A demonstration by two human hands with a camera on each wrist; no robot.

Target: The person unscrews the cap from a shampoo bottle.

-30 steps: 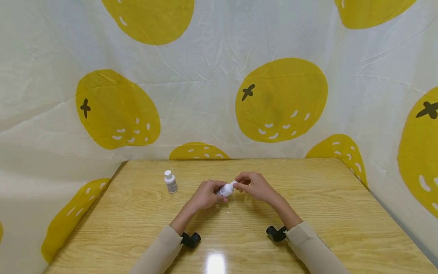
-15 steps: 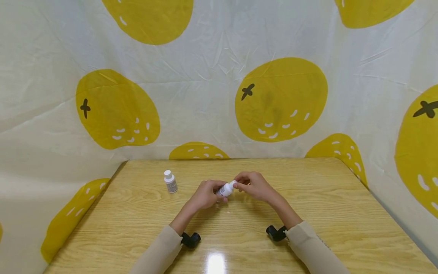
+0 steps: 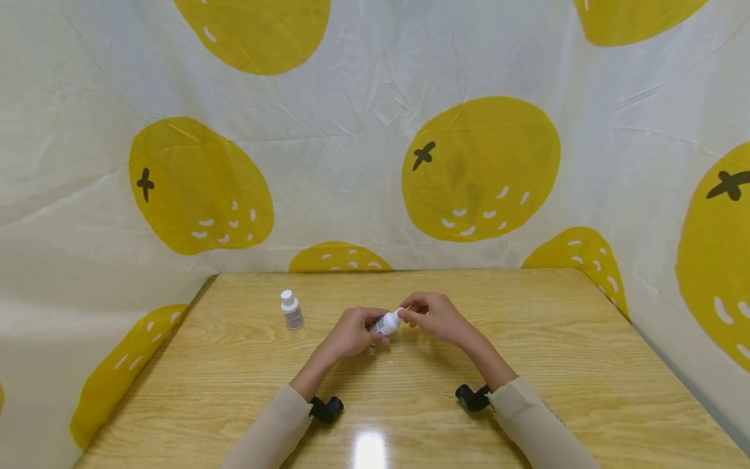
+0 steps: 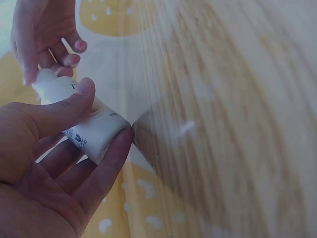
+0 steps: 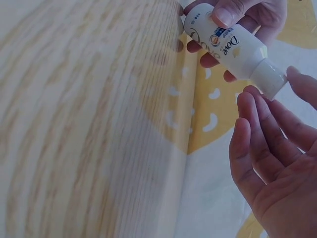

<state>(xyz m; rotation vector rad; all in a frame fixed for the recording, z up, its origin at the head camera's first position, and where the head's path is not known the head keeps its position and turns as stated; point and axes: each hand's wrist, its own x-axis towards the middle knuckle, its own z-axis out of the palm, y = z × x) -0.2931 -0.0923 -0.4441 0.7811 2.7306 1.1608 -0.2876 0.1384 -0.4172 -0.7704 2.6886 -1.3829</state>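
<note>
At about nine o'clock on the wooden table (image 3: 527,339), near the far left corner, a small capped bottle (image 3: 291,310) stood upright, well apart from both hands. Just right of it, near the table's middle, the left hand (image 3: 350,333) gripped the white Dove bottle (image 3: 387,322) by its body, thumb over the label and fingers curled beneath, holding it tilted with its cap (image 5: 270,78) pointing toward two o'clock. At the cap end, the right hand (image 3: 436,318) met the bottle, its fingers (image 5: 257,129) loosely extended around the cap; whether they actually pinched it could not be told. Behind stood the lemon-print cloth (image 3: 480,169).
</note>
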